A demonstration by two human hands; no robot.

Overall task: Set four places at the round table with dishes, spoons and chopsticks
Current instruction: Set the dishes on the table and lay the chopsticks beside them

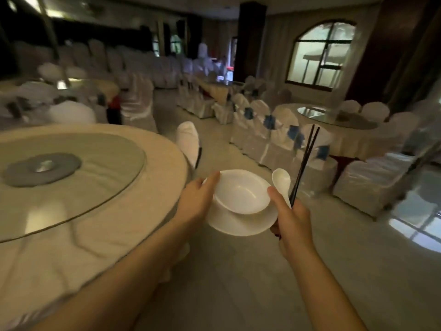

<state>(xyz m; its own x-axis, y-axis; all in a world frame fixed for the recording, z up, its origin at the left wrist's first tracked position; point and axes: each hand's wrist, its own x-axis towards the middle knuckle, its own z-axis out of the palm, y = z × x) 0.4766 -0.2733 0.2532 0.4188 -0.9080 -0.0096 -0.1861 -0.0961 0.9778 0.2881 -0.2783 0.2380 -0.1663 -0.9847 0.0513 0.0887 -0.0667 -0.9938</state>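
Left hand (198, 201) holds bowl (241, 192) — right hand (293, 220) grips chopsticks (305, 161).

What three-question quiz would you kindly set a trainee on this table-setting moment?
1. True or false: the white bowl sits on the white plate.
2. Which hand holds the white spoon and the dark chopsticks?
3. Relative to the round table, the dishes are: A on its cloth; B held off its edge, above the floor; C on its glass turntable.
Key: 1 true; 2 the right hand; 3 B.
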